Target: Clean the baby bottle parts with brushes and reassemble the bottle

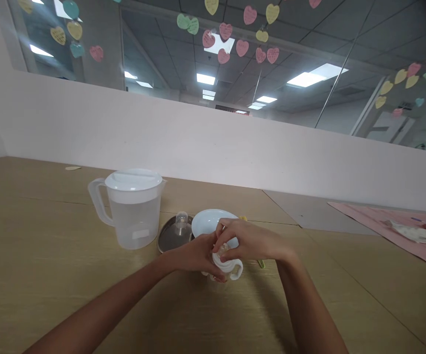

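A small baby bottle [228, 266] with a white collar and a curved side handle is between my hands, low in the middle of the view. My left hand [198, 254] wraps around its side and hides much of its body. From above, my right hand [247, 239] closes its fingertips on the clear top part at the collar; the fingers partly cover that part. Just behind my hands sits a white bowl [206, 220]. To its left, a clear domed cap [182, 222] stands on a dark round tray [172, 239].
A lidded clear plastic pitcher [134, 216] of water stands on the left of the wooden table [69, 275]. At the right lies a pink mat [367, 216] with a white plastic packet [419, 233]. A white wall [198, 142] with windows above runs behind the table.
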`<move>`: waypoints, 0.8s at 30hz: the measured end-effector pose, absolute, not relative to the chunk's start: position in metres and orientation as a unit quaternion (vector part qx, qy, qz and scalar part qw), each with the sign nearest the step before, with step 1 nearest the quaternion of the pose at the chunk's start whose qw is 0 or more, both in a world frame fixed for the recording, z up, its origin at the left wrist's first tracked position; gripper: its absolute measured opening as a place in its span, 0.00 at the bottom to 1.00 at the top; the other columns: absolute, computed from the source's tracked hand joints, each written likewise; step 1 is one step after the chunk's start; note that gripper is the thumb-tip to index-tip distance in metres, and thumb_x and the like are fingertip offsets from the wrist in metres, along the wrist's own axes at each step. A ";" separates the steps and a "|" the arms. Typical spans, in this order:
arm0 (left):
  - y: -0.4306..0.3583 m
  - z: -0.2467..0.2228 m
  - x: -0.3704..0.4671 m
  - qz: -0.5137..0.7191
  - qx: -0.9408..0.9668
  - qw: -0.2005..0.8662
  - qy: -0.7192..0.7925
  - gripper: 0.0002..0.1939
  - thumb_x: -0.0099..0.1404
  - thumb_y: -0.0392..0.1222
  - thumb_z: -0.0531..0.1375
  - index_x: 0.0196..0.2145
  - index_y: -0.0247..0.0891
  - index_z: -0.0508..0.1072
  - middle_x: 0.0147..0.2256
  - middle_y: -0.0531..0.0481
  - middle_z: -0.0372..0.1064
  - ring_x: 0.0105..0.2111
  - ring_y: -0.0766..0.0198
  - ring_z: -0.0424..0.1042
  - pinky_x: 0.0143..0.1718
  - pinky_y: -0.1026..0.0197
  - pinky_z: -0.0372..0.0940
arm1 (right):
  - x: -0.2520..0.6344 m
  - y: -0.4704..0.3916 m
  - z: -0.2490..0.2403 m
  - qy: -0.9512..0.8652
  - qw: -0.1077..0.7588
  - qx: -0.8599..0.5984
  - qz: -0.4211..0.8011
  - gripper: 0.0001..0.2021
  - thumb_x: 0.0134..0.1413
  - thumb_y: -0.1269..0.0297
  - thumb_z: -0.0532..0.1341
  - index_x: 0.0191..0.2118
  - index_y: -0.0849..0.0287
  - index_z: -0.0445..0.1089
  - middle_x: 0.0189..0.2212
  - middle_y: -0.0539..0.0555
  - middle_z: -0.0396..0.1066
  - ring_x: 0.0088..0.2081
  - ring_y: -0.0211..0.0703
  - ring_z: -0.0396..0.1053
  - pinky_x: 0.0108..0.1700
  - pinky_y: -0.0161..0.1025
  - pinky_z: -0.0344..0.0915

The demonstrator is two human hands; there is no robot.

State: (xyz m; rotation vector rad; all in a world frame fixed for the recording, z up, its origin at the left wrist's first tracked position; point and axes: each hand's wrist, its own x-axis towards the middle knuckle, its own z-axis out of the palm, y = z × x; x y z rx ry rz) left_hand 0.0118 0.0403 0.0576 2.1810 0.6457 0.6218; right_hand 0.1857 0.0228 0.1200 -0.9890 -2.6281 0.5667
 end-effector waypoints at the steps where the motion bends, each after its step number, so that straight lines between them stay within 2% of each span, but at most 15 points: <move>1: 0.040 0.058 0.012 0.242 0.850 0.390 0.260 0.31 0.43 0.42 0.68 0.46 0.40 0.67 0.46 0.48 0.68 0.45 0.53 0.67 0.42 0.59 0.62 | 0.187 0.026 0.118 -0.906 0.135 -0.350 0.196 0.10 0.44 0.70 0.63 0.33 0.50 0.77 0.33 0.49 0.71 0.34 0.40 0.68 0.35 0.35 0.62; 5: 0.041 0.059 0.012 0.228 0.832 0.423 0.277 0.36 0.40 0.41 0.69 0.49 0.40 0.63 0.46 0.48 0.68 0.44 0.53 0.68 0.40 0.58 0.63 | 0.194 0.035 0.115 -0.893 0.128 -0.370 0.222 0.11 0.42 0.72 0.62 0.33 0.51 0.77 0.31 0.48 0.73 0.33 0.41 0.68 0.35 0.35 0.63; 13: 0.048 0.053 0.011 0.241 0.806 0.491 0.226 0.35 0.40 0.39 0.70 0.47 0.38 0.66 0.45 0.47 0.68 0.44 0.53 0.68 0.41 0.58 0.63 | 0.194 0.033 0.115 -0.894 0.121 -0.342 0.262 0.21 0.38 0.80 0.55 0.35 0.50 0.77 0.32 0.47 0.75 0.34 0.42 0.70 0.35 0.35 0.65; 18: 0.051 0.051 0.010 0.227 0.793 0.527 0.205 0.34 0.40 0.39 0.70 0.47 0.38 0.66 0.45 0.46 0.68 0.45 0.53 0.67 0.43 0.55 0.62 | 0.193 0.035 0.114 -0.897 0.123 -0.333 0.264 0.22 0.36 0.82 0.53 0.32 0.51 0.77 0.29 0.46 0.75 0.33 0.41 0.71 0.34 0.34 0.66; 24: 0.053 0.051 0.010 0.242 0.777 0.560 0.158 0.36 0.39 0.38 0.71 0.47 0.37 0.64 0.48 0.45 0.65 0.51 0.53 0.62 0.50 0.53 0.59 | 0.190 0.042 0.110 -0.899 0.112 -0.323 0.275 0.20 0.39 0.82 0.51 0.27 0.54 0.77 0.29 0.47 0.75 0.34 0.40 0.72 0.35 0.34 0.67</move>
